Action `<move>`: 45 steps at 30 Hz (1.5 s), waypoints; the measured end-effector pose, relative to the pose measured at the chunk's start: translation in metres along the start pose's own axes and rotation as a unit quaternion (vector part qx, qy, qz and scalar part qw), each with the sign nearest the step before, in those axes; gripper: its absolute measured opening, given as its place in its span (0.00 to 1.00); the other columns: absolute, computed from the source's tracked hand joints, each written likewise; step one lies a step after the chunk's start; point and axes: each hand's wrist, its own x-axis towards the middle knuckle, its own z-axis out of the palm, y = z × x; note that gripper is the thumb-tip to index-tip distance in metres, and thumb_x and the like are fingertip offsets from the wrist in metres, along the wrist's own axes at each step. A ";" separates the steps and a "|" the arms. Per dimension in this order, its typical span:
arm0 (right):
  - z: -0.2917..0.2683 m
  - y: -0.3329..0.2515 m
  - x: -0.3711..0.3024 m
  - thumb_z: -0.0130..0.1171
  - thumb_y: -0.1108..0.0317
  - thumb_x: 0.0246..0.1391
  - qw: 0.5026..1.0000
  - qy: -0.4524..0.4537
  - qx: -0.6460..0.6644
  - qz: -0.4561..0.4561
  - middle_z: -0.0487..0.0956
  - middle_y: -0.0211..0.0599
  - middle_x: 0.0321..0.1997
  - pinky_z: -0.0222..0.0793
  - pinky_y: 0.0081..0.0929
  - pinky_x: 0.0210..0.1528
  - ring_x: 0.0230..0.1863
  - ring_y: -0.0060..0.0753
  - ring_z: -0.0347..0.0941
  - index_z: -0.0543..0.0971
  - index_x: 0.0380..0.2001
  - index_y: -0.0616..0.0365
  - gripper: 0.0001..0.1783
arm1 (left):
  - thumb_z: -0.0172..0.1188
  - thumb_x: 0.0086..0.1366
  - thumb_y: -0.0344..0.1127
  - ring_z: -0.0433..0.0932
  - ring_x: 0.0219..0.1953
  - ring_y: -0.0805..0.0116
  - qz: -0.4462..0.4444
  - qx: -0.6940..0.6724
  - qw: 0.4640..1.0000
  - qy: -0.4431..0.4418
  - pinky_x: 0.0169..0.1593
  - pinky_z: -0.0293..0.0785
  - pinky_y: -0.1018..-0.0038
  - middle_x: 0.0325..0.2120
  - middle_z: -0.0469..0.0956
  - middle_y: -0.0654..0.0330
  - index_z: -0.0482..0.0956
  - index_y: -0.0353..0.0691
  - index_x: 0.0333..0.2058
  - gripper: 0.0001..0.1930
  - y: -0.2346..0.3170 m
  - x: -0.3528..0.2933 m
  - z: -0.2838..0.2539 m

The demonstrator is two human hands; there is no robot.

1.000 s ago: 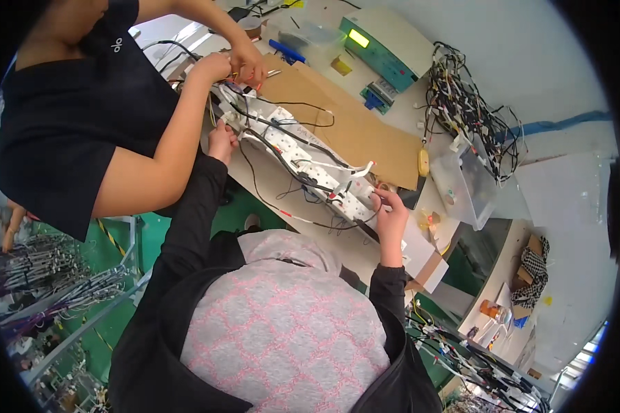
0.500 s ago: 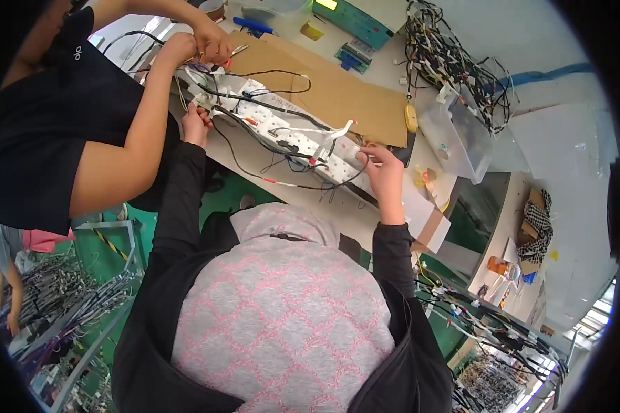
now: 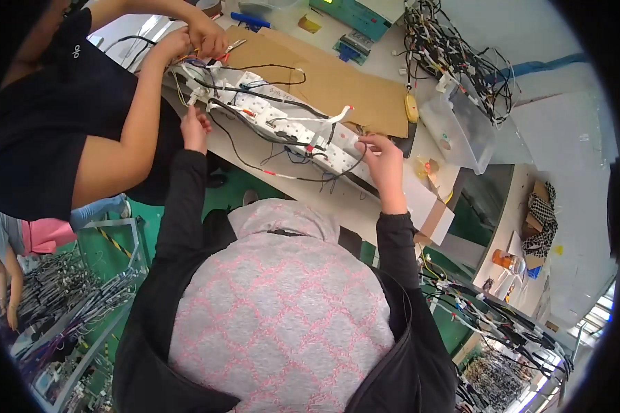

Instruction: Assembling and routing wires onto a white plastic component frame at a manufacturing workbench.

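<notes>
A long white fixture board [image 3: 269,113] lies slantwise on the table, with a wire harness [image 3: 282,104] of black cables and white connectors along it. My left hand [image 3: 195,131] is at the board's left end, fingers curled, tips by a white connector [image 3: 198,95]; what they hold, if anything, I cannot make out. My right hand [image 3: 384,168] pinches a thin black cable [image 3: 324,180] at the board's right end. That cable has a red and white mark and hangs in a loop along the near edge. A co-worker's two hands [image 3: 193,41] work at wires on the far left end.
Brown cardboard [image 3: 351,89] lies behind the board. A clear plastic bin [image 3: 461,131] and a heap of black cables [image 3: 441,55] are at the back right. Scissors [image 3: 235,47] lie by the co-worker. A small white box [image 3: 430,217] sits beside my right forearm.
My left hand has dropped slightly, its fingers looser near the connector. My right hand keeps its pinch at the board's right end. The co-worker's hands have shifted slightly left.
</notes>
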 end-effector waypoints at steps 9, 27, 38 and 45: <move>0.012 0.011 -0.008 0.68 0.68 0.50 0.997 0.073 0.012 -0.009 0.81 0.41 0.36 0.71 0.26 0.32 0.27 0.30 0.78 0.83 0.37 0.60 0.11 | 0.66 0.60 0.31 0.74 0.26 0.73 0.439 0.323 0.826 -0.145 0.32 0.72 0.75 0.26 0.76 0.60 0.75 0.37 0.35 0.09 -0.027 -0.154 0.041; 0.021 0.009 -0.011 0.68 0.69 0.50 0.993 0.095 0.063 -0.001 0.79 0.37 0.32 0.69 0.25 0.31 0.26 0.26 0.75 0.82 0.35 0.59 0.09 | 0.60 0.61 0.38 0.74 0.31 0.51 0.487 0.412 0.659 -0.399 0.33 0.71 0.60 0.26 0.72 0.54 0.72 0.39 0.30 0.09 -0.028 -0.190 0.118; 0.020 0.011 -0.011 0.69 0.66 0.52 0.994 0.090 0.060 0.012 0.81 0.35 0.37 0.70 0.22 0.30 0.30 0.23 0.75 0.83 0.38 0.57 0.11 | 0.57 0.56 0.26 0.73 0.49 0.47 0.612 0.422 0.644 -0.182 0.56 0.67 0.55 0.43 0.74 0.49 0.73 0.36 0.45 0.16 -0.001 -0.148 0.083; 0.018 0.013 -0.011 0.69 0.65 0.52 0.995 0.082 0.053 0.014 0.81 0.34 0.38 0.70 0.21 0.30 0.30 0.22 0.74 0.84 0.38 0.56 0.11 | 0.63 0.57 0.29 0.74 0.46 0.56 0.548 0.579 0.595 -0.099 0.50 0.69 0.61 0.39 0.76 0.59 0.77 0.42 0.42 0.13 0.035 -0.123 0.048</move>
